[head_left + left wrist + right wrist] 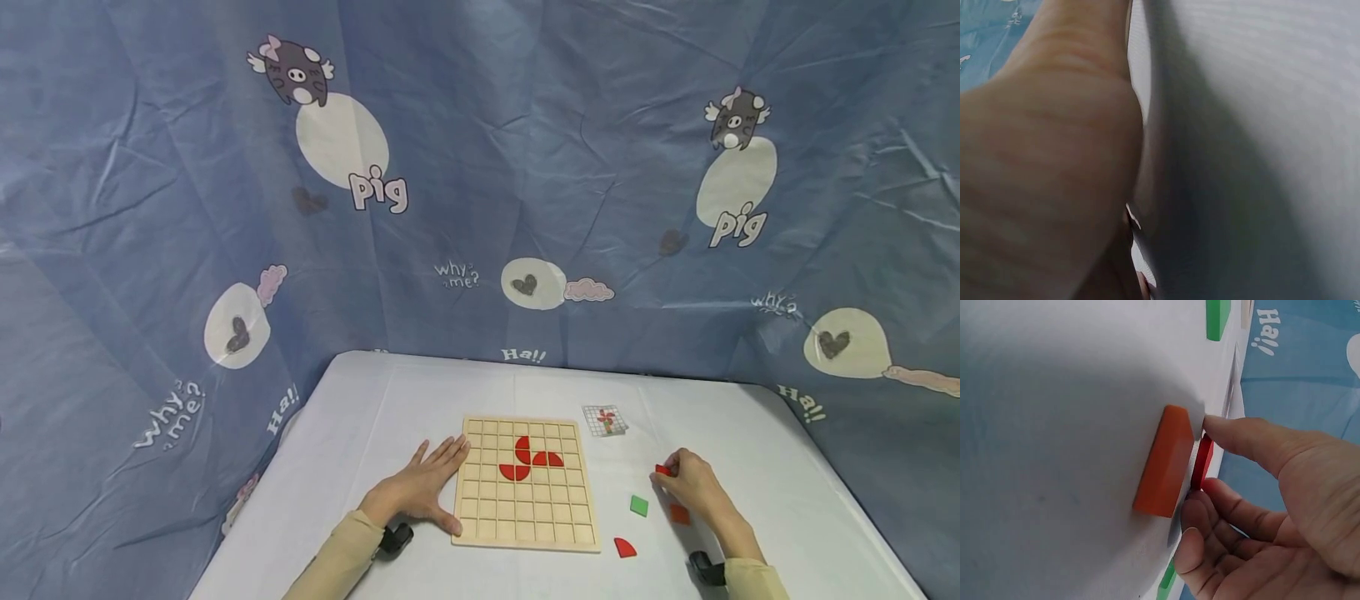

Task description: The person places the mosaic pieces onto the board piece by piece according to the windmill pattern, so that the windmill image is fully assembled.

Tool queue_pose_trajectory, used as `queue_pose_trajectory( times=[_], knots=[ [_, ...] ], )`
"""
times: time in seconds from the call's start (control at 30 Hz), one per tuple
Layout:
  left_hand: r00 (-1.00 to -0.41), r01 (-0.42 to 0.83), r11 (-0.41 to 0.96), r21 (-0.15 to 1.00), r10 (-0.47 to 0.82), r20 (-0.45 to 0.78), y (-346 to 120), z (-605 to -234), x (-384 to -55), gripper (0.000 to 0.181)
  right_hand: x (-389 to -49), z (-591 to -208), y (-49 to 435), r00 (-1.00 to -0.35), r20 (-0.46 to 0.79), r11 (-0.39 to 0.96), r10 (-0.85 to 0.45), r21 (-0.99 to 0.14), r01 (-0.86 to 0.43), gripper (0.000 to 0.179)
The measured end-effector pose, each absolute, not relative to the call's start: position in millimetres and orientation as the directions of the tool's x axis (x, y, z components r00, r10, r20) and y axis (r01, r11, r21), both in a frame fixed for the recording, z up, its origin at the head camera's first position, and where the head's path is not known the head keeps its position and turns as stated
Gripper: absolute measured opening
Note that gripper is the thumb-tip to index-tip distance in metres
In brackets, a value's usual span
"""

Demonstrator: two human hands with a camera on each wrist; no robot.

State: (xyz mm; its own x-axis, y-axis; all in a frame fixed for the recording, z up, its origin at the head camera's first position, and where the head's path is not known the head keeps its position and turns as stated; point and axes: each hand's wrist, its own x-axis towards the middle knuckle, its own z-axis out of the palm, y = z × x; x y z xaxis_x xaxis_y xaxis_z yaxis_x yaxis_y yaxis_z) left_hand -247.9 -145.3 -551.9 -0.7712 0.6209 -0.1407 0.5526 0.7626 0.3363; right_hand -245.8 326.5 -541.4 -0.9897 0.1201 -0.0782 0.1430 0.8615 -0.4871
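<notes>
A wooden grid board (486, 506) lies on the white table with several red quarter-circle pieces (514, 472) set in its middle squares. My left hand (423, 485) rests flat with spread fingers at the board's left edge, thumb near the lower corner. Over to the right, my right hand (693, 482) pinches a red piece (1202, 464) between thumb and fingers, low over the table. Just beside that hand lies an orange square piece (1163, 464). The left wrist view is mostly filled by the left hand (1047, 162) and its shadow.
A green square piece (639, 506) and a red quarter-circle (625, 547) lie between board and right hand. Another green piece (1166, 582) shows beyond the right fingers. A printed pattern card (604, 421) sits behind, right of the board. Blue curtain (480, 167) hangs behind the table.
</notes>
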Motion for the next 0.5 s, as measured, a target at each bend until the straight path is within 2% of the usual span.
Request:
queue_pose_trajectory(
  times=[0.3,0.5],
  knots=[
    [-0.781,0.541,0.774,0.329,0.607,-0.144,-144.8,-551.8,-248.4,0.133,-247.6,-541.7,330.2,-0.999,-0.032,0.858,0.040,-0.512,0.051,0.030],
    [-0.782,0.541,0.774,0.328,0.607,-0.143,-144.3,-552.0,-248.7,0.134,-246.8,-540.2,334.2,-0.998,-0.056,0.854,0.008,-0.518,0.036,0.035]
  ],
)
